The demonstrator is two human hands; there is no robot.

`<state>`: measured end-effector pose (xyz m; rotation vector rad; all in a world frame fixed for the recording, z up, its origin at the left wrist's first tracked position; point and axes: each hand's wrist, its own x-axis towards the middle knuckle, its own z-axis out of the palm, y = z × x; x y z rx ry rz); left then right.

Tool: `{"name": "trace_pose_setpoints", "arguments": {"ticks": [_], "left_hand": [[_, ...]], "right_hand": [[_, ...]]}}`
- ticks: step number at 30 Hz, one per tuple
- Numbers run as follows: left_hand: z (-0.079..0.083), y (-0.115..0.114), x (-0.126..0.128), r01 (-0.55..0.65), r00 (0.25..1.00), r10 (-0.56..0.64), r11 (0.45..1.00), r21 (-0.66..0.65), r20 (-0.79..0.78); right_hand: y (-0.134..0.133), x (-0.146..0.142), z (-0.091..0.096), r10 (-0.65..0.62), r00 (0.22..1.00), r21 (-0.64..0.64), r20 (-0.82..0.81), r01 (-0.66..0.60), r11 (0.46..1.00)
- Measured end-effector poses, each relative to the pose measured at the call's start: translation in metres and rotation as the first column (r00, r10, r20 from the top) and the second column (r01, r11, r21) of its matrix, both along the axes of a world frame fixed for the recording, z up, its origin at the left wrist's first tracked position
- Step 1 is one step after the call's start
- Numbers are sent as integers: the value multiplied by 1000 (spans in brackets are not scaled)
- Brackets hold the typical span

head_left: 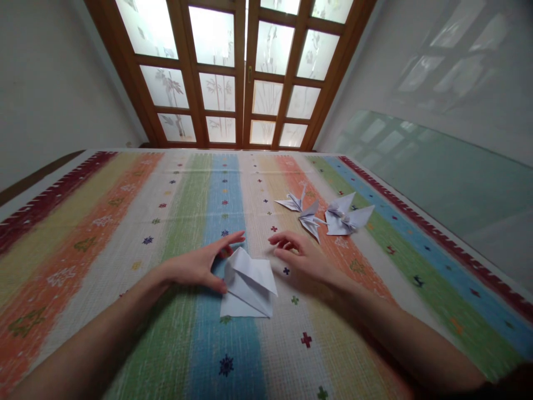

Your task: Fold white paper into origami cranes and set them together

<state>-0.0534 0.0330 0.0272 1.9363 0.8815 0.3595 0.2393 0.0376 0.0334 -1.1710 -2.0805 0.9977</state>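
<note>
A partly folded sheet of white paper point(249, 289) lies on the striped tablecloth in front of me, with one flap raised along a diagonal crease. My left hand point(208, 261) is at its left edge, thumb and fingers spread apart; the thumb tip is at the paper's side, though I cannot tell whether it presses on it. To the upper right of the paper, my right hand point(302, 254) hovers with loosely curled fingers, apart from the sheet and holding nothing visible.
Several folded white paper cranes point(347, 216) rest beyond my right hand. A colourful striped tablecloth point(175, 333) covers the table. Wooden doors with frosted panes point(219, 91) stand past the far edge, and a pale glass panel point(437, 161) leans along the right side.
</note>
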Motion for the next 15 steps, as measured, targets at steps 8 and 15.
{"name": "trace_pose_setpoints", "arguments": {"ticks": [8, 15], "left_hand": [[10, -4, 23, 75, 997, -73, 994, 79, -34], [7, -26, 25, 18, 998, 1, 954, 300, -64]], "right_hand": [[-53, 1, 0, 143, 912, 381, 385, -298, 875], [-21, -12, -10, -18, 902, 544, 431, -244, 803]]}}
